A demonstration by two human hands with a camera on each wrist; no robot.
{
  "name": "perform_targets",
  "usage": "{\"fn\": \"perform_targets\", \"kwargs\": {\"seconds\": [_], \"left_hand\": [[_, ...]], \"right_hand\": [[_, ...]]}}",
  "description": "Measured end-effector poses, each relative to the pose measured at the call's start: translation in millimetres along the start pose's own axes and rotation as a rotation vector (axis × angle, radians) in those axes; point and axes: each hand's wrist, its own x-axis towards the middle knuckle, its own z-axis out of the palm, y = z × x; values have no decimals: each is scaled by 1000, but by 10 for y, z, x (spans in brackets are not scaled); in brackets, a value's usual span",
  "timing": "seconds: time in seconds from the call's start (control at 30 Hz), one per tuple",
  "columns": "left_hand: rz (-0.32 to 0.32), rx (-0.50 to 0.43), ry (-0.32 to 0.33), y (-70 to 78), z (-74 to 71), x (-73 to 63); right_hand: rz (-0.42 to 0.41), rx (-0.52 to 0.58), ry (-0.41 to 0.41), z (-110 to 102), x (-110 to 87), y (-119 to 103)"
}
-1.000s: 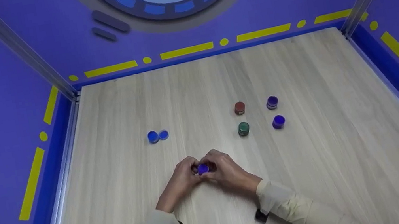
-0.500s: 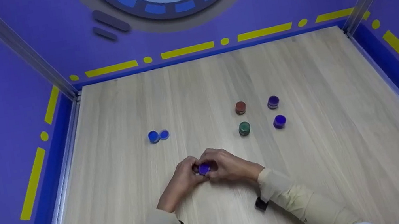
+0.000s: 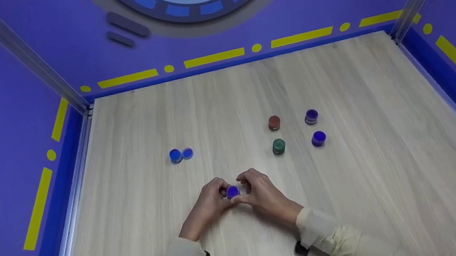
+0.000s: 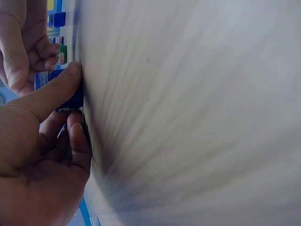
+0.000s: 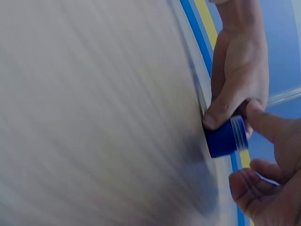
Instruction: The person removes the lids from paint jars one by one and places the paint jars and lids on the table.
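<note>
A small dark-blue paint jar (image 5: 222, 141), violet-looking in the head view, stands on the table between my hands. My left hand (image 3: 207, 205) grips it low down, its thumb (image 4: 61, 92) across the jar's side. The ribbed lid (image 5: 239, 133) is on the jar. Around the other side is my right hand (image 3: 264, 198), fingers spread away from the jar and loosely bent. Its thumb (image 5: 268, 123) reaches close to the lid's edge; I cannot tell if it touches.
Left of centre, a bright-blue jar (image 3: 175, 156) has a round blue lid-like disc (image 3: 187, 153) beside it. To the right stand a red-brown jar (image 3: 274, 123), a green jar (image 3: 278, 146) and two violet jars, one farther (image 3: 311, 116), one nearer (image 3: 318, 139). Walls enclose the table.
My right hand's fingers have come off the jar's lid and spread apart. The left hand keeps its grip, and the jar stays in place.
</note>
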Motion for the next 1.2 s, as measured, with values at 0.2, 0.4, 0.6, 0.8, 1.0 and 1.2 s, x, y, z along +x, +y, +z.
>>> {"fn": "perform_targets", "kwargs": {"seconds": [0.2,0.4,0.6,0.8,1.0,1.2], "left_hand": [[2,7,0,-17,1,3],[10,7,-8,-30,4,14],[5,2,-9,-33,4,26],[-1,-2,-18,-20,-2,21],[-6,14,-23,-10,-5,21],[-5,8,-21,-8,0,28]], "right_hand": [[60,18,9,55,-37,-46],[76,41,-21,86,-20,-52],[73,62,-19,106,6,-30],[53,52,-45,92,22,-8],[-1,19,-107,35,54,16],[-86,41,-217,-48,111,90]]}}
